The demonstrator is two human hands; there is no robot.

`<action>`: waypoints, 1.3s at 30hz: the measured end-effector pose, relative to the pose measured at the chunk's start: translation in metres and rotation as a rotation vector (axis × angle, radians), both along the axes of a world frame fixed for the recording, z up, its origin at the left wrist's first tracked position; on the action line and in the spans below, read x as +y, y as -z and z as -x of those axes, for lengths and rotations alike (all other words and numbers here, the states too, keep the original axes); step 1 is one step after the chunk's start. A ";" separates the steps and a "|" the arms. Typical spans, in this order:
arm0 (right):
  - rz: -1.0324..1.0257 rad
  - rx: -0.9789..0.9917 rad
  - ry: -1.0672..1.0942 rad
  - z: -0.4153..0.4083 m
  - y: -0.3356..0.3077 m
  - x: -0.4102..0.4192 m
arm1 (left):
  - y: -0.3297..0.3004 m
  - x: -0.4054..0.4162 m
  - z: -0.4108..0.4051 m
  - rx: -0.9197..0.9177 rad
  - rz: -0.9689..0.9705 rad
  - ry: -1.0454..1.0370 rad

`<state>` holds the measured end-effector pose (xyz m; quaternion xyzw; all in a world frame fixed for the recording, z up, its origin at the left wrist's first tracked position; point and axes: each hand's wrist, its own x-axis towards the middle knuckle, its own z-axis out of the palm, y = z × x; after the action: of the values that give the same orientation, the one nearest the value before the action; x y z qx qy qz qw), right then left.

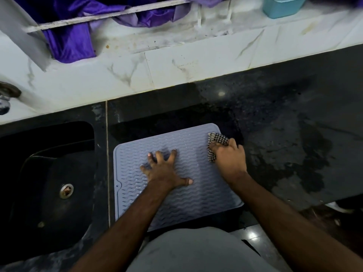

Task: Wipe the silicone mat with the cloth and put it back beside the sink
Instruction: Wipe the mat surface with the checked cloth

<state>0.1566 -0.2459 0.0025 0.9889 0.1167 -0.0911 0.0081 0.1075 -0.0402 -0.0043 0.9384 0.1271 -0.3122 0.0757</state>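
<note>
Silicone mat: lies flat on the dark counter, just beside the sink, which sits at its 9 o'clock.
Left hand: fingers spread, pressing the mat's middle.
Right hand: fingers curled, gripping the checked cloth at the mat's 2 o'clock corner.
Around: wet patches at 3 o'clock; purple fabric and teal tub toward 12.

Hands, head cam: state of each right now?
Left hand: open, fingers spread, pressing flat on the silicone mat.
Right hand: closed around the checkered cloth, at the mat's far right corner.
</note>
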 end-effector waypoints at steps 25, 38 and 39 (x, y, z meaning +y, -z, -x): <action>-0.169 0.146 0.095 0.016 -0.018 0.091 | 0.017 0.004 0.007 -0.043 0.008 0.083; -0.056 0.145 0.025 0.022 -0.018 0.105 | 0.031 0.034 0.024 -0.170 0.104 0.144; -0.075 0.142 0.025 0.022 -0.020 0.108 | 0.032 0.034 0.023 -0.175 0.103 0.140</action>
<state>0.1348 -0.1375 0.0223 0.9810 0.1077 -0.1567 -0.0382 0.0842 -0.0062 -0.0360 0.9635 0.0382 -0.2397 0.1126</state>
